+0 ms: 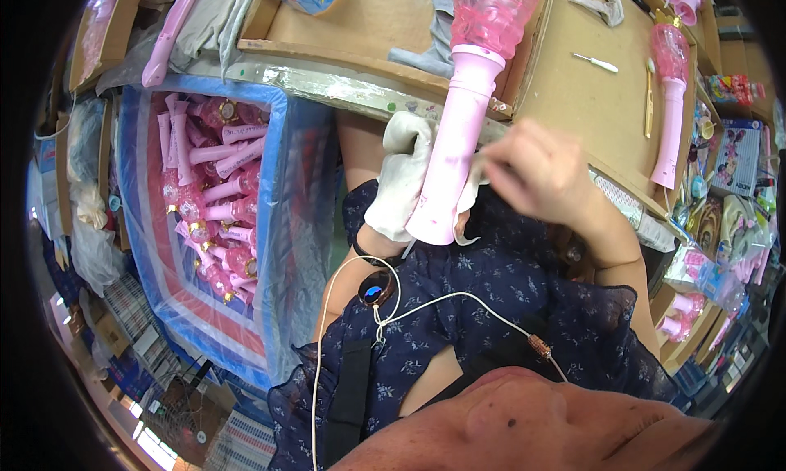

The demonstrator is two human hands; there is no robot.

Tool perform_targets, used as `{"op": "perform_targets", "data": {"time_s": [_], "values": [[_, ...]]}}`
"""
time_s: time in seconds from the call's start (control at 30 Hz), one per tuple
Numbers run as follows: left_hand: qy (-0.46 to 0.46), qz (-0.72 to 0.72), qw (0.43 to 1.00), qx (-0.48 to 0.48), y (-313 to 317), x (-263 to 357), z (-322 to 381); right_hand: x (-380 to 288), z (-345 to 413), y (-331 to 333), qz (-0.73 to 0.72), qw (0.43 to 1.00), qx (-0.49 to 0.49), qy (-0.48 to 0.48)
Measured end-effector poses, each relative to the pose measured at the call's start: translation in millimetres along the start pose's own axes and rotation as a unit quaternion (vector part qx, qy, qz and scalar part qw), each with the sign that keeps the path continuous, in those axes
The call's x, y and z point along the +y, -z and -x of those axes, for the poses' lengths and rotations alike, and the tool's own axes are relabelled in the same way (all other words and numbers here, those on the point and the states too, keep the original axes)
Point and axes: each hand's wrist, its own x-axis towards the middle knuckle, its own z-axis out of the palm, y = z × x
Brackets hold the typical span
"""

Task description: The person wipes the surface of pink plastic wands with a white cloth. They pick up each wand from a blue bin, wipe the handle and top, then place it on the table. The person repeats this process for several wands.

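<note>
A pink plastic toy wand (451,139) with a clear pink bulbous head stands out large before me, its handle end towards my body. My left hand (402,176), in a white cloth glove, is wrapped around its handle; a dark band circles that wrist. Bare and slightly blurred, my right hand (531,167) is just right of the handle with its fingers bent. Whether it holds the edge of the white cloth beside the handle I cannot tell. Another pink wand (672,108) with a gold crown lies at the right of the cardboard-covered table (559,102).
To the left, a large plastic-lined bin (270,182) with a blue rim holds several pink wands. A white-handled tool (595,62) and a yellow-handled brush (649,99) lie on the cardboard. A shallow cardboard tray (344,52) and grey cloths (424,59) are at the front.
</note>
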Motion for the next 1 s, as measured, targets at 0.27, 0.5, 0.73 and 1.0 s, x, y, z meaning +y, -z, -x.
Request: {"op": "perform_targets", "data": {"time_s": [0.27,0.5,0.73,1.0], "values": [[0.020,-0.020,0.999,0.019,-6,2,3,-2,0,-6,-0.005,1.000,-0.004,-0.016],[0.041,-0.083,0.996,0.014,2,1,2,-7,1,-6,-0.015,1.000,-0.017,0.013],[0.023,-0.083,0.993,0.082,-5,0,3,-6,1,-6,-0.029,0.999,-0.023,0.004],[0.006,-0.061,0.996,0.060,-17,4,3,-7,6,-6,-0.006,0.999,-0.007,-0.031]]}}
